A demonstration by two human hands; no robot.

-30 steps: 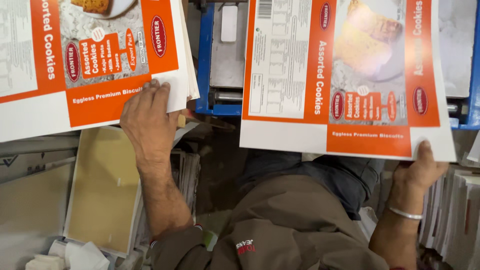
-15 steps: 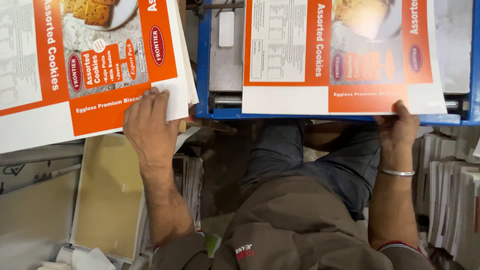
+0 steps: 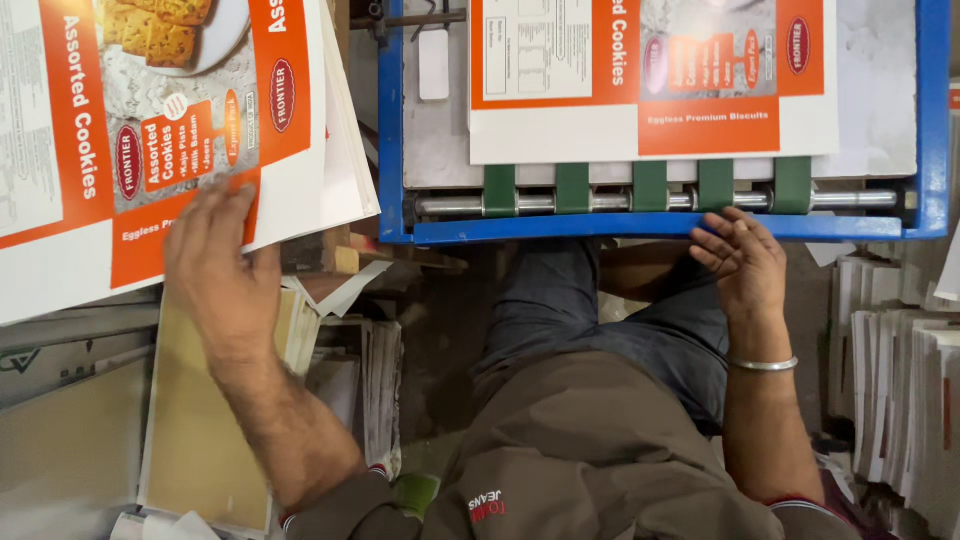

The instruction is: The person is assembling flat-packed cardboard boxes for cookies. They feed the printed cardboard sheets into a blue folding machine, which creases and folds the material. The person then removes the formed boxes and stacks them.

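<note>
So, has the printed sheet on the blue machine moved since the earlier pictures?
Yes. The printed sheet has gone further onto the blue machine, past the green belts, away from the right hand.

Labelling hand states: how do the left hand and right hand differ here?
The left hand lies flat, palm down, on the top printed carton sheet of a stack; the right hand touches no sheet.
The left hand's fingers are stretched out; the right hand's are curled beside the machine's blue frame.
Only the right wrist wears a metal bangle.
Both are bare and grip nothing.
</note>
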